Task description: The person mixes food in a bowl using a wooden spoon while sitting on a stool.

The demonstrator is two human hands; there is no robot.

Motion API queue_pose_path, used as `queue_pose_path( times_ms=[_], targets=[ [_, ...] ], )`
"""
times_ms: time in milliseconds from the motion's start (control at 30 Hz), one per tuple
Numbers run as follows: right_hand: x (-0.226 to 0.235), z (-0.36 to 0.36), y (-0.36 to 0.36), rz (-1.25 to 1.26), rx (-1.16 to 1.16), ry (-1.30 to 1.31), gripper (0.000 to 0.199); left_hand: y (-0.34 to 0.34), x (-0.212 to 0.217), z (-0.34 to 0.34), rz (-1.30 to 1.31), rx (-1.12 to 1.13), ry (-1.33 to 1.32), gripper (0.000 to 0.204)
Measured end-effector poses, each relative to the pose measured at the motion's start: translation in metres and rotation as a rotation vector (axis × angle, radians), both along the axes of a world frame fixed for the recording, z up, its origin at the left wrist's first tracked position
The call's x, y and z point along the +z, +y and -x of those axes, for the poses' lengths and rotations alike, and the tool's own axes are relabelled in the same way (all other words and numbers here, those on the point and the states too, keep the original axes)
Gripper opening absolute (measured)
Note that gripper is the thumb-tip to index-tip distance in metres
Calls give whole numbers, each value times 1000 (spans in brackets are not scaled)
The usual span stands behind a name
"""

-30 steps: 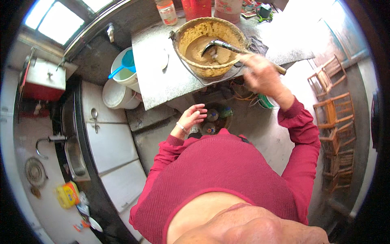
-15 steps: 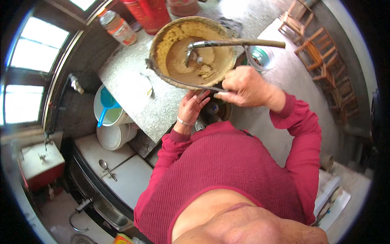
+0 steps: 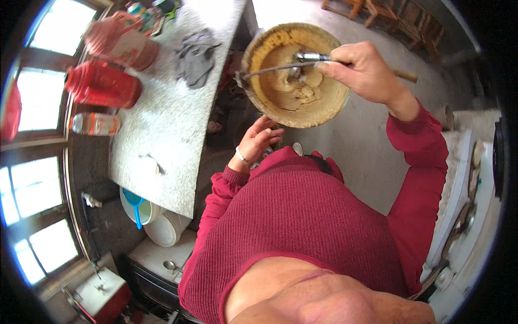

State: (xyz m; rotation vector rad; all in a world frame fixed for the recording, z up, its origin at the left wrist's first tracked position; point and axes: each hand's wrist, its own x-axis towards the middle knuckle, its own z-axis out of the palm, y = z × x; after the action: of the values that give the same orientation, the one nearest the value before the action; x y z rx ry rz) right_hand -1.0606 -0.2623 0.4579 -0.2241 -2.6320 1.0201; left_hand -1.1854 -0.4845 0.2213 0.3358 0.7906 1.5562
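Note:
A round bucket [image 3: 315, 120] with a yellow, caked rim hangs in front of me, apart from the counter. In it lies a thick light-brown mash [image 3: 278, 81]. My right hand [image 3: 367, 70] is closed round the bucket's thin dark bail [image 3: 270, 69], raised over the right side of the rim. A tool with a metal head [image 3: 310, 56] and a wooden handle [image 3: 404, 75] rests across the bucket, passing behind my right hand. My left hand [image 3: 257, 141] is open, fingers apart, just under the bucket's near left side; whether it touches is unclear.
On the left, a speckled counter [image 3: 156, 135] holds a grey cloth [image 3: 197, 58], a red thermos [image 3: 105, 85], a pink thermos [image 3: 121, 43] and a plastic bottle [image 3: 96, 123]. Wooden chairs [image 3: 402, 24] stand far right. White buckets [image 3: 164, 229] are below the counter; a white ledge [image 3: 450, 200] is at right.
The bucket has moved right, off the counter and over the floor, carried by my right hand on the bail. My left hand has stayed beside its near side. The view has turned.

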Motion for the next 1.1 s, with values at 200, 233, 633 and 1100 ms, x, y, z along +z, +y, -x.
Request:
queue_pose_path(
  times_ms=[200, 233, 633, 1100],
  targets=[
    [-183, -70, 97, 256, -314, -345, 30, 8, -44, -22, 267, -117, 150, 44],
    [-217, -84, 113, 228, -355, -379, 33, 6, -50, -26, 301, -130, 159, 44],
    [-615, -207, 167, 285, -595, -1081, 35, -33, -123, -62, 759, -278, 420, 41],
    [-621, -194, 129, 361, -550, -1068, 41, 17, -132, -90, 808, -429, 549, 40]
  ],
)
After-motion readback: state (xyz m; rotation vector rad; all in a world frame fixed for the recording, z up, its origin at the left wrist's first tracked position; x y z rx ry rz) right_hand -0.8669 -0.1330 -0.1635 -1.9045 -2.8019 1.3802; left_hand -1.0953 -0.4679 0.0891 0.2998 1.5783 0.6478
